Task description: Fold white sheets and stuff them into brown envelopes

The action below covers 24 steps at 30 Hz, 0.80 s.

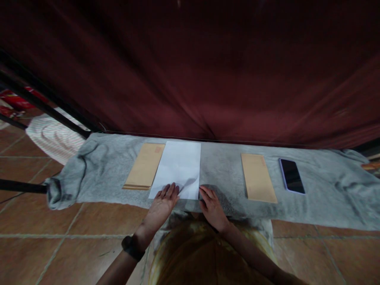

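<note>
One view, head camera. One plain white rectangular paper sheet under and just beyond the left hand, long side running away from the wearer. Left hand open, palm down, fingers extended over the sheet's near left part. Right hand loosely curled, fingertips at the sheet's right edge by its near corner; cannot tell pinching from mere touching. Between the hands, a slanting grey patch on the sheet: shadow or lifted paper, cannot tell.

Progress, judged: early in handling the sheet. Done: sheet spread nearly full length, left edge against a layered stack of tan paper envelopes, beyond and left of the left hand. Not done: no finished fold visible; sheet outside any envelope. Right of the right hand, apart from the stack, a single tan paper envelope with small red print; contents, if any, not visible. Farther right, a dark-screened phone with lilac rim.

Surface: long soft grey cloth beneath hands and papers, rumpled toward both ends. Room: beyond the hands, dark red hanging fabric; far left of the left hand, black bars and a pale striped cloth; below, terracotta floor tiles.
</note>
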Each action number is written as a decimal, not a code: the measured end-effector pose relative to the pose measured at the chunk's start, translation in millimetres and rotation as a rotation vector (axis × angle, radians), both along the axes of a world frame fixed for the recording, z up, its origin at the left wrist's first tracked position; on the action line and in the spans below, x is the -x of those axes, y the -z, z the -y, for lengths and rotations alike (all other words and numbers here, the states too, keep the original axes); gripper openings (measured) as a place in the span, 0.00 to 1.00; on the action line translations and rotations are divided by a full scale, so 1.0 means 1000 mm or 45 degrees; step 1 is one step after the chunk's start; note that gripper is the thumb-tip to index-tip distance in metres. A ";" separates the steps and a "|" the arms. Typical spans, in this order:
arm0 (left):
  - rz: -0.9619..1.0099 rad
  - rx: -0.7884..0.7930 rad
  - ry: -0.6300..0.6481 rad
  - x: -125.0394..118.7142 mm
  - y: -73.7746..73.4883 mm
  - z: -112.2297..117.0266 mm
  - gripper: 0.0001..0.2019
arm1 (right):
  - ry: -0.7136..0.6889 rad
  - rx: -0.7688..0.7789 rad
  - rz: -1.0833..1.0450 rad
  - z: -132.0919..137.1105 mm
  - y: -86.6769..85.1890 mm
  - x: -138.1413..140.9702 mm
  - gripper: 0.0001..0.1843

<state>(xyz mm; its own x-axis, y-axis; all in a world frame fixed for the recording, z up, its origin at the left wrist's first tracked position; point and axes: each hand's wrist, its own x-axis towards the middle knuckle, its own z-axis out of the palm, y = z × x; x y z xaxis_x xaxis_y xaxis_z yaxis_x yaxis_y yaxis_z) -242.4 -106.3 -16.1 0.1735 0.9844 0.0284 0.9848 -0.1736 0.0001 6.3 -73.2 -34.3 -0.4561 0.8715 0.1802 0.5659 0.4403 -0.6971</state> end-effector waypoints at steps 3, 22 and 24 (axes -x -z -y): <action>0.071 -0.062 0.025 -0.001 -0.006 0.001 0.21 | 0.013 0.009 -0.027 0.001 0.000 0.001 0.32; 0.202 -0.358 0.555 -0.126 -0.017 0.023 0.22 | 0.572 1.044 -1.073 -0.035 -0.040 -0.062 0.27; 0.249 -0.339 0.573 -0.143 -0.017 0.027 0.20 | 0.545 1.035 -1.068 -0.030 -0.041 -0.078 0.26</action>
